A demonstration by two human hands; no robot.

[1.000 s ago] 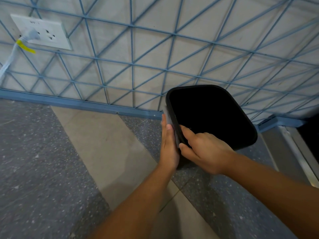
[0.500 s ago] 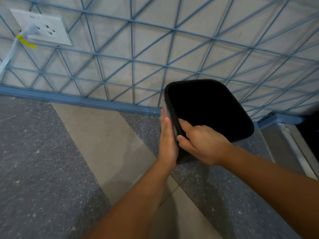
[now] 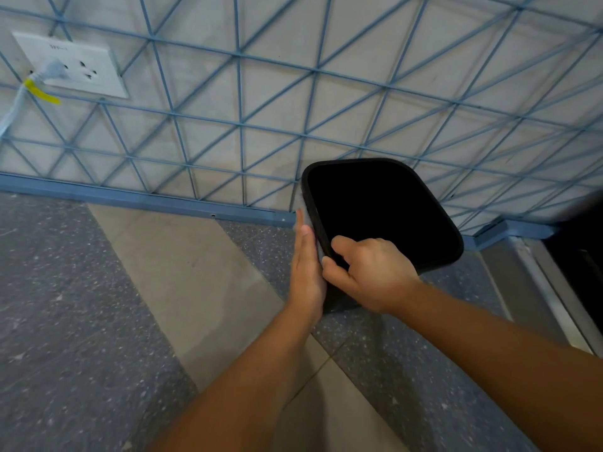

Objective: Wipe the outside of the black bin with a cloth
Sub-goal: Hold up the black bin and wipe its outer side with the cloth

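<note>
The black bin (image 3: 434,203) stands on the floor against the wall, its dark opening facing up at me. My right hand (image 3: 368,272) grips its near left rim, thumb over the edge. My left hand (image 3: 306,272) lies flat against the bin's left outer side, pressing a pale grey cloth (image 3: 305,212) to it. Only a strip of the cloth shows above my fingertips; the remainder is hidden under the palm.
A white wall with a blue triangular wire grid (image 3: 241,125) rises behind the bin, with a blue skirting (image 3: 146,199) at its foot. A white socket (image 3: 70,65) with a plugged cable (image 3: 13,106) is at upper left. A metal threshold (image 3: 554,288) runs at right.
My left hand with the cloth has slid a little further along the bin's left side, away from me. My right hand keeps its grip on the rim.
</note>
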